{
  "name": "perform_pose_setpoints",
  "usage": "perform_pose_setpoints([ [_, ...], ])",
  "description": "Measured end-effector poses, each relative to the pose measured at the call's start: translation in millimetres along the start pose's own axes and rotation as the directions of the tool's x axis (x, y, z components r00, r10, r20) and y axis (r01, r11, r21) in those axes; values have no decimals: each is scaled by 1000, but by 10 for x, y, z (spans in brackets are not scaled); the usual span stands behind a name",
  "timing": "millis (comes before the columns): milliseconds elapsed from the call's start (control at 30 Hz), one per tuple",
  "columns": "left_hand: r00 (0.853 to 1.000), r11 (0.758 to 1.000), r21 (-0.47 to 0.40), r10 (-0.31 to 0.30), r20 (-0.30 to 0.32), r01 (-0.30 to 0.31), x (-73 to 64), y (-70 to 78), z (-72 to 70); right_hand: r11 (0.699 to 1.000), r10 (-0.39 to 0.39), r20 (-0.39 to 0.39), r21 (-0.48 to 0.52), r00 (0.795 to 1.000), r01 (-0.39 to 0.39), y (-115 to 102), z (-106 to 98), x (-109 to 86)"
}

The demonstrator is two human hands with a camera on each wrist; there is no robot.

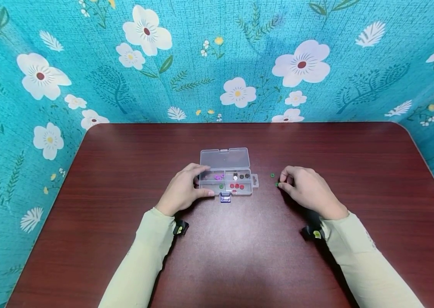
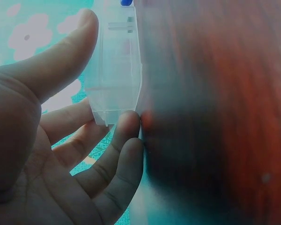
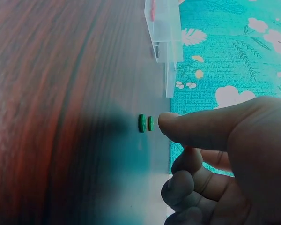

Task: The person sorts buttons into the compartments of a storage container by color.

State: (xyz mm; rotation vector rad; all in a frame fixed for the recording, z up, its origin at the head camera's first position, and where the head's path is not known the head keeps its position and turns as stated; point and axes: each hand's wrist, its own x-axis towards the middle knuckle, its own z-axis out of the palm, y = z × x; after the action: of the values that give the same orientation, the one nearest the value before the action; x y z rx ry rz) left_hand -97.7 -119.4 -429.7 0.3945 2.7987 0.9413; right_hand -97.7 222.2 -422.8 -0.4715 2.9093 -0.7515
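Observation:
A clear plastic compartment box (image 1: pixel 238 192) lies on the table with its lid (image 1: pixel 225 158) raised at the back. My left hand (image 1: pixel 184 188) grips its left end, thumb along the front wall and fingers behind and at the side. Inside, purple buttons (image 1: pixel 219 177) sit back left, dark buttons (image 1: pixel 241 176) and a white button (image 1: pixel 235 178) back right, a green button (image 1: pixel 221 186) front left, and red buttons (image 1: pixel 237 186) front right. Right of the box, my right hand (image 1: pixel 304 188) hovers by two small green buttons (image 3: pixel 142 123) on the table, thumb and fingers apart, holding neither.
The dark red wooden table (image 1: pixel 232 256) reaches back to a turquoise flowered cloth (image 1: pixel 201 64). A blue latch (image 1: pixel 225 198) juts from the box's front, and a clear hanging tab (image 1: pixel 255 180) from its right end.

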Motion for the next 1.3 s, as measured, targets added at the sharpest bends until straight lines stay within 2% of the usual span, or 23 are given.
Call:
perform_pose_setpoints([
  [533, 1000, 1000, 4, -16, 14, 16, -5, 25, -16, 1000, 0, 2, 10, 1000, 0, -132, 27, 40],
  [1300, 1000, 1000, 12, -16, 17, 16, -5, 27, -17, 998, -53, -14, 35, 999, 53, -445, 109, 144],
])
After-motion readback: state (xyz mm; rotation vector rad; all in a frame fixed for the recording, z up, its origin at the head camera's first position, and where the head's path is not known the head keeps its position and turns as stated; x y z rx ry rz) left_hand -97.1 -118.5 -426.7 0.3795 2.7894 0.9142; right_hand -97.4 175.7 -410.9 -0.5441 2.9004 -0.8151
